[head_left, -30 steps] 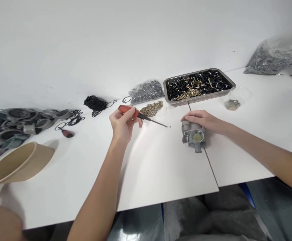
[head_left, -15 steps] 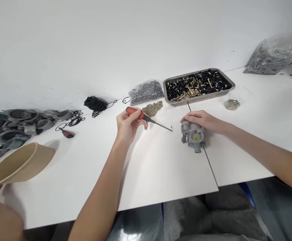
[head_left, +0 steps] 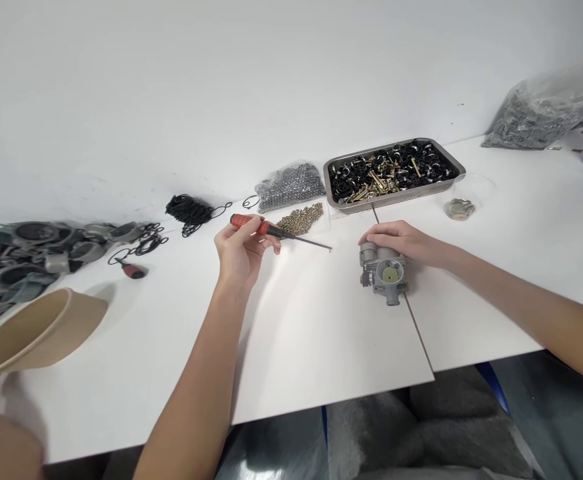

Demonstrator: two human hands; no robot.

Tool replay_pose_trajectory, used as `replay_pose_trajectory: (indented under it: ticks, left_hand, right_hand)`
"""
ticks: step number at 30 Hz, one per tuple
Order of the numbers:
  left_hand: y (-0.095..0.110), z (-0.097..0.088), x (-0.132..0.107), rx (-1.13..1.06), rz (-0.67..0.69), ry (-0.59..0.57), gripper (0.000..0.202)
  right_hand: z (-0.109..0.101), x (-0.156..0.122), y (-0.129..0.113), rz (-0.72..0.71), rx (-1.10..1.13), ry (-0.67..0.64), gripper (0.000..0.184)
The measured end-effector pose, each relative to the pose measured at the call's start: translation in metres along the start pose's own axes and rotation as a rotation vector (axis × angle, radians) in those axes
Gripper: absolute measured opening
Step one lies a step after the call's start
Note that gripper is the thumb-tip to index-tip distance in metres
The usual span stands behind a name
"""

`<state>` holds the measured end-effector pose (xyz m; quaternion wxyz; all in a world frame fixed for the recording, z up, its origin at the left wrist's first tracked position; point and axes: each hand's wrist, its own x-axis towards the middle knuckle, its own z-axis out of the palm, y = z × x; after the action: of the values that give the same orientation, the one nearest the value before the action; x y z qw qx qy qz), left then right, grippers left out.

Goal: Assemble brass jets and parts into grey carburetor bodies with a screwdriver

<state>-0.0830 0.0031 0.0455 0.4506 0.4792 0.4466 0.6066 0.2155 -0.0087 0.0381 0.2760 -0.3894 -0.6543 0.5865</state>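
Observation:
My left hand (head_left: 240,250) is closed on a red-handled screwdriver (head_left: 271,231), its thin shaft pointing right and its tip just above the white table (head_left: 321,333). A grey metal carburetor body (head_left: 384,272) stands on the table, its round brass-coloured port facing me. My right hand (head_left: 397,238) lies over the top of the carburetor, fingers curled on it, holding it upright. A short gap separates the screwdriver tip from the carburetor.
A steel tray (head_left: 392,173) of black and brass parts, a bag of steel balls (head_left: 289,185), a heap of brass bits (head_left: 301,217), black O-rings (head_left: 187,209), grey castings (head_left: 26,250), a second small screwdriver (head_left: 130,269), a tan cup (head_left: 36,330) and a bag of parts (head_left: 541,110).
My left hand swung the screwdriver right toward the carburetor, then drew it back left and slightly up. My right hand and the carburetor stayed put.

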Motion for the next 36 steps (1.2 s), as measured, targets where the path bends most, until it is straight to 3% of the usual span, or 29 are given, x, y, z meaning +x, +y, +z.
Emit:
replay_pose_trajectory:
  ticks: [16, 36]
  left_hand:
    - [0.014, 0.037, -0.022, -0.182, -0.074, -0.069, 0.011]
    - [0.011, 0.036, -0.023, -0.215, -0.039, -0.122, 0.015]
  right_hand:
    - [0.004, -0.001, -0.002, 0.041, 0.130, 0.070, 0.039]
    - [0.006, -0.002, -0.001, -0.020, 0.126, 0.129, 0.029]
